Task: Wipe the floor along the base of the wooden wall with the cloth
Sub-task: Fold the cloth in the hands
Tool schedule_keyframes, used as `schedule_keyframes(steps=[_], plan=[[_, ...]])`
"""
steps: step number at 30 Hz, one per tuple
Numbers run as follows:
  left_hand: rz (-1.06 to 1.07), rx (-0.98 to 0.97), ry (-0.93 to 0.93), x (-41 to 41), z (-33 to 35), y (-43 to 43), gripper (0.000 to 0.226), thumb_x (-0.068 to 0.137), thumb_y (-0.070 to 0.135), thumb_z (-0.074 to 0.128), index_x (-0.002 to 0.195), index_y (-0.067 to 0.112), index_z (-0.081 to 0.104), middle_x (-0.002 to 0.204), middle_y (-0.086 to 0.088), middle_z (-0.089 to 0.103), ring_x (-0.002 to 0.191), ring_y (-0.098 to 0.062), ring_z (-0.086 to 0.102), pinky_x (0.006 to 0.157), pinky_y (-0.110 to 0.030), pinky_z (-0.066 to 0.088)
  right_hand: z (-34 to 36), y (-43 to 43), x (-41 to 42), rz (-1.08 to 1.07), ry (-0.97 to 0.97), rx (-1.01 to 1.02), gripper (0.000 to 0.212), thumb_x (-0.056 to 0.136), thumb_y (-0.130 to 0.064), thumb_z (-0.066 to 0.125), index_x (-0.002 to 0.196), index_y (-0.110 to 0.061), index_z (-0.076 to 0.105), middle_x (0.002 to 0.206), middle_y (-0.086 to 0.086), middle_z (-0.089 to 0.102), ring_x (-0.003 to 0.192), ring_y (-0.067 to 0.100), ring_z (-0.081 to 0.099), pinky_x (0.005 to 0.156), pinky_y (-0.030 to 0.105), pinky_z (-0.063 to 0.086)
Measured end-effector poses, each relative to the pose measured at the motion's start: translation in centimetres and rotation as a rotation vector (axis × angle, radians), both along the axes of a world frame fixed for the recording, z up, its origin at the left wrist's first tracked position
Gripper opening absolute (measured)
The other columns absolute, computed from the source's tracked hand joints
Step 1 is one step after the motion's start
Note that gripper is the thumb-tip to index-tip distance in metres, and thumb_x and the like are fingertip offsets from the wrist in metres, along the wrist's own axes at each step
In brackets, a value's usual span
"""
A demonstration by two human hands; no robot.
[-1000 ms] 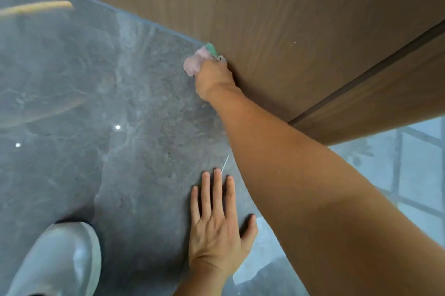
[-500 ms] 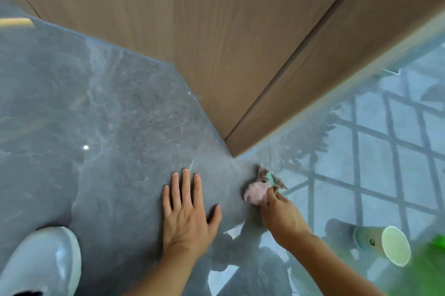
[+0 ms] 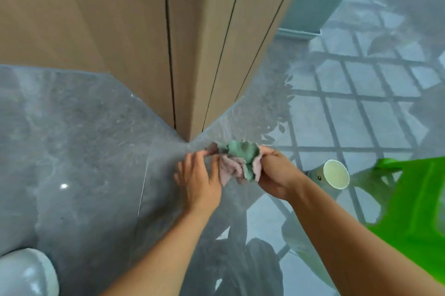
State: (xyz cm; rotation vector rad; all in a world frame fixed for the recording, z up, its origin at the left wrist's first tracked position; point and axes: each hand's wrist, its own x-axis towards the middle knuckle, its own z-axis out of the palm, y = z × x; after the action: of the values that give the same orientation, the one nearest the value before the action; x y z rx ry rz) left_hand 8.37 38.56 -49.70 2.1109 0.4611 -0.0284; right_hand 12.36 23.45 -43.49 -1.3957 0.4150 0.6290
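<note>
A crumpled pink and green cloth (image 3: 237,161) is held up between both hands just in front of the outer corner of the wooden wall (image 3: 149,43). My right hand (image 3: 277,173) clutches its right side in a fist. My left hand (image 3: 199,180) pinches its left edge with thumb and fingertips. The grey glossy floor (image 3: 84,139) runs along the wall's base on both sides of the corner.
A paper cup (image 3: 333,174) lies on its side on the floor just right of my right hand. A bright green object (image 3: 414,211) fills the right edge. A white shoe (image 3: 26,274) sits at the bottom left. Window reflections cover the floor at right.
My right hand drew the cloth back from the wall base to the corner. My left hand lifted off the floor and took hold of the cloth. The view swung right.
</note>
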Motion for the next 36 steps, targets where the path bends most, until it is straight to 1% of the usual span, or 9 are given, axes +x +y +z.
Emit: schedule_keyframes(steps=[5, 7, 10, 17, 22, 26, 29, 32, 36], plan=[[-0.054, -0.969, 0.352, 2.7, 7.1, -4.5, 0.051, 0.089, 0.066, 0.043, 0.11, 0.025, 0.065, 0.093, -0.003, 0.075, 0.08, -0.019, 0.072, 0.068, -0.038, 0.06, 4.1, -3.8, -1.1, -0.16, -0.171, -0.128, 0.032, 0.077, 0.028, 0.041, 0.058, 0.011, 0.062, 0.057, 0.015, 0.06, 0.051, 0.024, 0.051, 0.052, 0.029, 0.043], [-0.299, -1.057, 0.43, 4.0, 9.6, -6.1, 0.061, 0.073, 0.066, 0.064, 0.122, 0.029, 0.061, 0.107, -0.004, 0.074, 0.084, -0.021, 0.07, 0.066, -0.038, 0.059, 6.6, -5.6, -1.8, -0.182, -0.291, -0.218, 0.055, 0.07, 0.033, 0.039, 0.045, -0.011, 0.063, 0.057, 0.003, 0.063, 0.054, 0.022, 0.054, 0.055, 0.035, 0.04], [-0.553, -1.057, 0.478, 5.5, 13.1, -9.1, 0.066, 0.057, 0.037, 0.086, 0.118, 0.034, 0.061, 0.102, -0.002, 0.073, 0.077, -0.02, 0.068, 0.058, -0.032, 0.054, 10.4, -8.1, -2.6, -0.217, -0.462, -0.403, 0.038, 0.07, 0.031, 0.048, 0.063, 0.002, 0.071, 0.087, 0.019, 0.067, 0.08, 0.023, 0.061, 0.071, 0.032, 0.048], [-0.861, -1.156, 0.848, 2.3, 25.2, -15.5, 0.048, 0.073, 0.0, 0.068, 0.119, 0.009, 0.069, 0.106, -0.012, 0.075, 0.091, -0.02, 0.073, 0.068, -0.032, 0.061, 22.1, -12.2, -13.1, -0.507, -0.433, -0.659, 0.032, 0.076, 0.005, 0.046, 0.078, -0.008, 0.075, 0.118, 0.009, 0.054, 0.111, 0.008, 0.052, 0.095, 0.01, 0.037], [-0.963, -0.963, 0.926, -3.1, 40.1, -21.9, 0.068, 0.069, -0.016, 0.063, 0.134, -0.001, 0.051, 0.129, -0.026, 0.064, 0.117, -0.038, 0.062, 0.085, -0.041, 0.06, 38.1, -17.3, -20.5, -0.522, -0.335, -0.669, 0.027, 0.072, -0.007, 0.06, 0.092, -0.018, 0.075, 0.124, 0.005, 0.049, 0.126, 0.002, 0.041, 0.105, 0.012, 0.033], [-0.938, -0.57, 0.707, -6.4, 49.2, -29.5, 0.021, 0.083, 0.002, 0.072, 0.103, 0.006, 0.069, 0.107, -0.022, 0.076, 0.083, -0.023, 0.075, 0.065, -0.033, 0.062, 45.5, -23.7, -23.5, -0.617, -0.36, -0.774, 0.048, 0.072, -0.005, 0.069, 0.117, -0.02, 0.065, 0.121, -0.002, 0.064, 0.11, 0.005, 0.056, 0.096, 0.02, 0.044], [-1.003, -0.185, 0.486, -7.9, 50.5, -35.1, 0.019, 0.08, 0.024, 0.078, 0.09, 0.009, 0.072, 0.09, -0.017, 0.076, 0.072, -0.022, 0.067, 0.063, -0.041, 0.061, 46.2, -28.1, -25.0, -0.738, -0.27, -0.893, 0.06, 0.072, -0.005, 0.069, 0.128, -0.023, 0.055, 0.111, -0.003, 0.065, 0.093, 0.0, 0.058, 0.084, 0.013, 0.044], [-1.039, -0.132, 0.415, -8.5, 48.9, -39.8, 0.01, 0.082, 0.023, 0.074, 0.082, 0.013, 0.071, 0.072, -0.005, 0.073, 0.064, -0.019, 0.059, 0.068, -0.048, 0.057, 43.2, -31.7, -25.0, -0.753, -0.144, -1.08, 0.048, 0.075, -0.009, 0.069, 0.122, -0.021, 0.063, 0.112, 0.014, 0.055, 0.105, 0.028, 0.054, 0.094, 0.034, 0.044], [-1.126, 0.031, 0.278, -9.6, 43.7, -42.9, 0.015, 0.083, 0.021, 0.068, 0.074, 0.009, 0.065, 0.07, -0.014, 0.07, 0.07, -0.036, 0.062, 0.066, -0.045, 0.052, 37.5, -34.7, -23.6, -0.663, -0.082, -1.078, 0.03, 0.08, -0.017, 0.063, 0.109, -0.022, 0.071, 0.079, 0.002, 0.042, 0.075, 0.028, 0.053, 0.068, 0.03, 0.037]])
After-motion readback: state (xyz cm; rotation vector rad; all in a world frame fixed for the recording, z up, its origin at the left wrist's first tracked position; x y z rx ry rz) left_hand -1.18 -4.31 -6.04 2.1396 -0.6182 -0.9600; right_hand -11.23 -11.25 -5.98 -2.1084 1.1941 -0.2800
